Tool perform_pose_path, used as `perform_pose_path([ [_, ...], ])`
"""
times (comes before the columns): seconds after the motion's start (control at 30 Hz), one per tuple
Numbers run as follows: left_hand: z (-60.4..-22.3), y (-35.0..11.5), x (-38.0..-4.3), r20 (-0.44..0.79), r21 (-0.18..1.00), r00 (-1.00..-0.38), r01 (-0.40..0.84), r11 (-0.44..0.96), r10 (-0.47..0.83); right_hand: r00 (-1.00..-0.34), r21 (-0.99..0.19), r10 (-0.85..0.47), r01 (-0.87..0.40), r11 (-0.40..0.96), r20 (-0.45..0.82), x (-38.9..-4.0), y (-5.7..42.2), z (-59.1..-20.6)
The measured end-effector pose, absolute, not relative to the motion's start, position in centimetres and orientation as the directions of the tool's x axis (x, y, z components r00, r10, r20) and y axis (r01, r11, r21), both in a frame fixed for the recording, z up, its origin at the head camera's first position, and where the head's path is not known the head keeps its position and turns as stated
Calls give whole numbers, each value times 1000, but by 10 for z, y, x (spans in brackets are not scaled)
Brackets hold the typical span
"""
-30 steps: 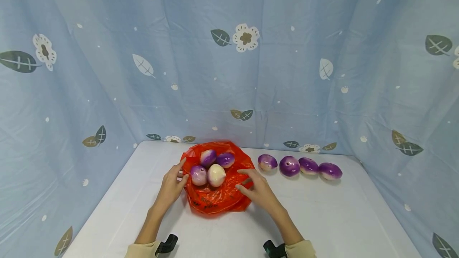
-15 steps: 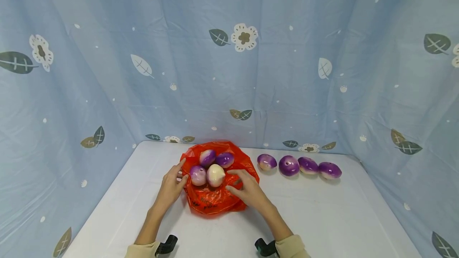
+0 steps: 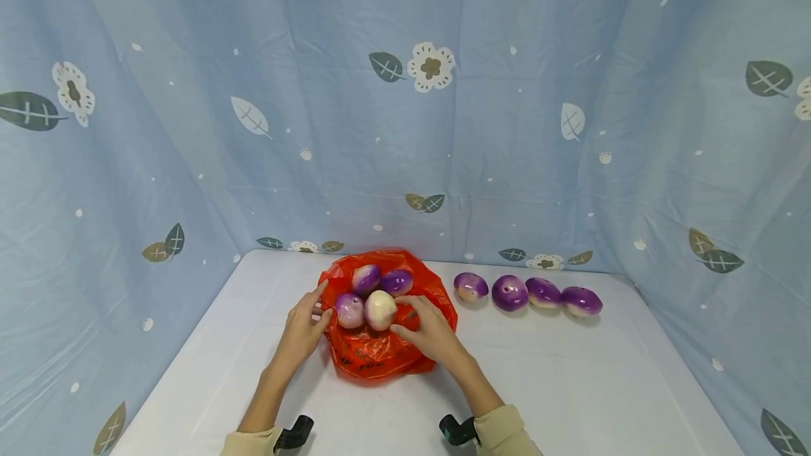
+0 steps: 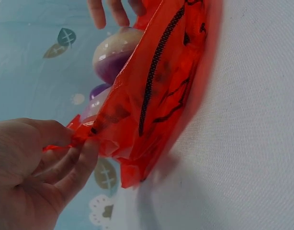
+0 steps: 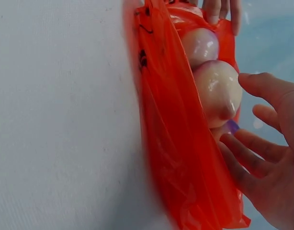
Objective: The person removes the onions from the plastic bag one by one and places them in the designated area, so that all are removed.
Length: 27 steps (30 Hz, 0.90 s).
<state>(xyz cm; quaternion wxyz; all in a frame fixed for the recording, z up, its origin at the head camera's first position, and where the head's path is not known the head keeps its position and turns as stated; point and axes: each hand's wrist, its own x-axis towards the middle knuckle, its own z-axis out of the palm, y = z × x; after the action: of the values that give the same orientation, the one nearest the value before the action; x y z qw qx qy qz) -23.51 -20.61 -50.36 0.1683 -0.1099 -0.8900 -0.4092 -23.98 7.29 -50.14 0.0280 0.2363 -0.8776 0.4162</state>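
An opened-out red plastic bag [image 3: 405, 350] lies on the table with several glossy purple-and-white turnips inside. My left hand [image 3: 304, 326] pinches the bag's left edge between thumb and fingers, as the left wrist view shows. At the right of the group, the palest turnip [image 3: 381, 310] shows its pointed white tip. My right hand [image 3: 431, 333] is over the bag beside this turnip, thumb and fingers spread around its right side. In the right wrist view the thumb tip is right at the pale turnip [image 5: 219, 93], and the other fingers reach just inside the bag's rim.
Right of the bag, several more turnips [image 3: 510, 293] stand in a row on the white table [image 3: 570, 385]. A blue patterned curtain [image 3: 507, 125] hangs behind the table and along both sides.
My right hand has moved left across the bag up to the palest turnip. The left hand keeps its place at the bag's edge, and the turnips stay where they were.
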Motion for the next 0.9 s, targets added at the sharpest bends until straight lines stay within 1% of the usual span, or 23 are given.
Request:
perform_pose_path([
  [0.2, -503, -206, -234, 385, 688, -921, 326, 648, 55, -885, -700, -382, -450, 554, 267, -243, 64, -504],
  [0.43, -504, -205, -234, 394, 681, -918, 329, 654, 51, -911, -722, -341, -396, 567, 233, -245, 53, -501],
  [0.57, -503, -205, -234, 402, 677, -914, 335, 655, 52, -913, -711, -327, -397, 580, 243, -246, 45, -503],
  [0.9, -501, -204, -234, 378, 686, -924, 322, 652, 58, -930, -695, -285, -365, 619, 235, -246, 35, -509],
])
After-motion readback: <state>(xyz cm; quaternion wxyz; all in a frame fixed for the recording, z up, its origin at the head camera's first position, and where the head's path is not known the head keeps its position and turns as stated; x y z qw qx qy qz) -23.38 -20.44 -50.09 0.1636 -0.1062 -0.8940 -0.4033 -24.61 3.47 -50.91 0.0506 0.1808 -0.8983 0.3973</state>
